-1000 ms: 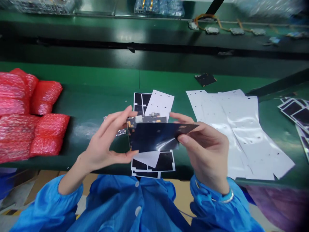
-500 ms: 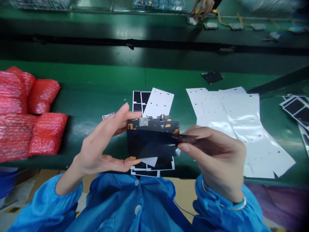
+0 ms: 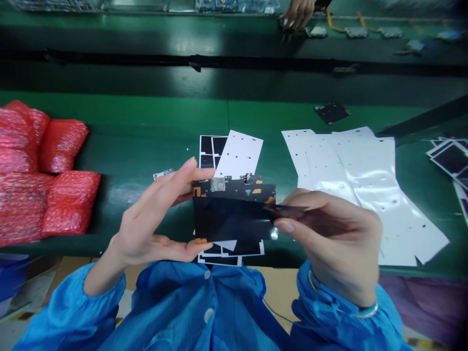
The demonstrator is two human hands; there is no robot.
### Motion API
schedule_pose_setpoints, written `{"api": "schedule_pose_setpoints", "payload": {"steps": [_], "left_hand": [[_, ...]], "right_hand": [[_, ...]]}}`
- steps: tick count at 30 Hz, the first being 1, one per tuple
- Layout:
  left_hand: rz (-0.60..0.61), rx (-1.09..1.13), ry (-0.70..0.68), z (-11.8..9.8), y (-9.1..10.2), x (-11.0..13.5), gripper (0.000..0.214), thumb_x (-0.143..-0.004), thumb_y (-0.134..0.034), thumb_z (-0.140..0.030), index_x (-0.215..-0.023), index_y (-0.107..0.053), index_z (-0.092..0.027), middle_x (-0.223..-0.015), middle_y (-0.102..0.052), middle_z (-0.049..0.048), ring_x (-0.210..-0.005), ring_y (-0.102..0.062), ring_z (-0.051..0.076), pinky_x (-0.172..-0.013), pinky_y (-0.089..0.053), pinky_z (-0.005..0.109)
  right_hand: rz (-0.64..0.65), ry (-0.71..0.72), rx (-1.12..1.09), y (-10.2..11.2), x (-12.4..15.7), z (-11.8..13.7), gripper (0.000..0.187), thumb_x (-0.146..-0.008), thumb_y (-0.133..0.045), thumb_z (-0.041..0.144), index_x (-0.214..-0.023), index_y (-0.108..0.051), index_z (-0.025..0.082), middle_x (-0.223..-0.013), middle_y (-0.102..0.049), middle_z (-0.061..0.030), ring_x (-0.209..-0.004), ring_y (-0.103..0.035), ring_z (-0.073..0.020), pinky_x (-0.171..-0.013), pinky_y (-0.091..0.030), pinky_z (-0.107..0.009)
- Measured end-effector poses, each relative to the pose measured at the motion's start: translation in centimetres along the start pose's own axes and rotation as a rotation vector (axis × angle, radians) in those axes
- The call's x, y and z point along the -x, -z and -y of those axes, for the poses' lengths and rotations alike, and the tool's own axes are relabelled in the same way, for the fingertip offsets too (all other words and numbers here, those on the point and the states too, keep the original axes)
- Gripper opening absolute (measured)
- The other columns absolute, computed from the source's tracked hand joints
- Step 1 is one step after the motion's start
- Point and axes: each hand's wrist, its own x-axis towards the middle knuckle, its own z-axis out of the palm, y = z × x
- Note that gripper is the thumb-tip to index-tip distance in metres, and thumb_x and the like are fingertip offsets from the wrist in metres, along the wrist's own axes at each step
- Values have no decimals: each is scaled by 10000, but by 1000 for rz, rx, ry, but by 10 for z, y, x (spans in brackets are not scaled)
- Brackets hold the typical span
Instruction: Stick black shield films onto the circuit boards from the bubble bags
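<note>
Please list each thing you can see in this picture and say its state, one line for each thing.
left hand, holding board and film at their left edge
right hand, pinching the film's right end
black film, glossy, covering the board's lower part
circuit board, upper part uncovered
white sheets, lying overlapped
red bubble bags, piled
co-worker's hand, on the far bench
</note>
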Motion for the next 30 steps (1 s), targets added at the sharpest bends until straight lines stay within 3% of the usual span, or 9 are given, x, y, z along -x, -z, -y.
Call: {"api": "schedule_pose_setpoints", "payload": {"steps": [8, 12, 16, 20, 23, 24, 26, 28, 30], "left_hand": [[16, -90, -14, 0, 2, -4, 904, -860, -766, -413, -1573, -218, -515, -1501, -561, 6, -1288, -631, 323, -925, -683, 471], [52, -186, -149, -1, 4, -7, 650, -864, -768, -310, -1447, -517, -452, -1532, -508, 14, -1275, -644, 297, -1013, -650, 444], [206, -358, -240, 5, 6, -11, 419, -867, -737, -168, -1252, -688, -325, -1514, -499, 51, -1346, -585, 265, -1053, -617, 419], [240, -323, -178, 45, 5, -55, 255, -891, -722, -258, -1143, -742, -286, -1488, -517, 75, -1389, -537, 286, -1125, -546, 484], [122, -342, -16, 97, 1, -111, 489, -820, -795, -434, -1284, -676, -334, -1611, -379, 55, -1534, -316, 380, -1217, -378, 620], [111, -340, 37, 112, 0, -127, 684, -761, -837, -484, -1385, -603, -330, -1666, -277, 77, -1560, -220, 430, -1208, -350, 658], [154, -375, 172, 134, -2, -144, 872, -737, -839, -537, -1499, -486, -300, -1717, -97, 119, -1563, -107, 490, -1173, -345, 703], [238, -434, 250, 138, -3, -138, 820, -822, -754, -555, -1530, -440, -286, -1726, -23, 128, -1564, -90, 483, -1172, -330, 709], [325, -500, 225, 127, -5, -111, 671, -931, -627, -534, -1530, -435, -301, -1729, -50, 105, -1577, -104, 429, -1204, -281, 694]], "right_hand": [[-3, 8, 37, -1, -3, 2, 142, -794, -811, 167, -812, -715, 270, -684, -671, 31, -578, -635, -153, -456, -527, -280], [21, 94, 182, -6, -4, 4, 148, -823, -789, 172, -817, -695, 286, -697, -674, 23, -587, -620, -162, -467, -506, -294], [68, 239, 611, -4, -6, -4, 123, -971, -643, 260, -881, -725, 241, -749, -746, -4, -614, -667, -143, -511, -471, -257], [-35, 248, 993, 5, -6, -32, 445, -1052, -472, 445, -820, -752, 189, -640, -726, -30, -476, -608, -120, -427, -363, -244], [100, 252, 1013, -1, 1, -60, 474, -1006, -510, 537, -1141, -738, 144, -1055, -794, -151, -931, -769, -273, -711, -607, -351], [200, 247, 995, -6, 5, -69, 583, -957, -576, 575, -1314, -656, 122, -1294, -712, -201, -1203, -688, -346, -911, -606, -457], [378, 186, 1010, -16, 14, -87, 929, -829, -709, 634, -1547, -417, 123, -1608, -400, -233, -1518, -334, -431, -1158, -417, -631], [475, 118, 1027, -17, 21, -101, 1107, -771, -753, 652, -1625, -245, 164, -1686, -212, -211, -1573, -126, -433, -1214, -277, -692], [512, 74, 1025, -3, 23, -110, 1088, -803, -734, 631, -1644, -163, 243, -1708, -149, -157, -1581, -75, -402, -1227, -204, -709]]}}
